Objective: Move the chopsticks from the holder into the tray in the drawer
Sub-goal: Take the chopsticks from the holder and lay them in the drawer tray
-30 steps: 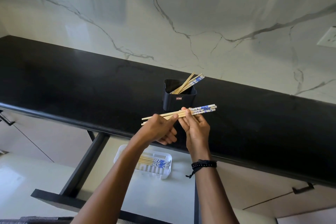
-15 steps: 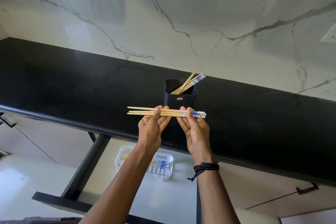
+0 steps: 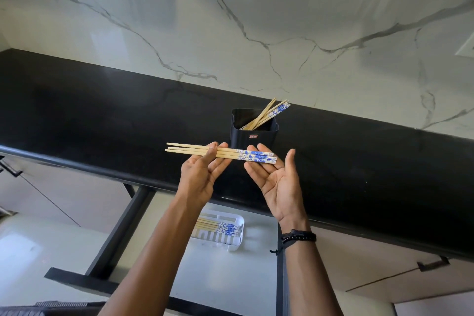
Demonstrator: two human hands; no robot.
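Head view: half a second back both your hands pinched the chopsticks (image 3: 225,153). Now your right hand (image 3: 277,179) has let go, palm up, fingers straight, only propping the blue ends. Your left hand (image 3: 198,174) holds the bundle alone, thumb on top and fingers beneath, level above the counter (image 3: 102,110) edge just in front of the holder (image 3: 252,136). Handover looks done, so next is lowering it to the tray (image 3: 232,245) in the open drawer (image 3: 230,277). Leftover sticks (image 3: 266,114) are in the holder.

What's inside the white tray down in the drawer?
Several chopsticks lie side by side in the white tray, patterned ends rightward. The left forearm covers their other ends.
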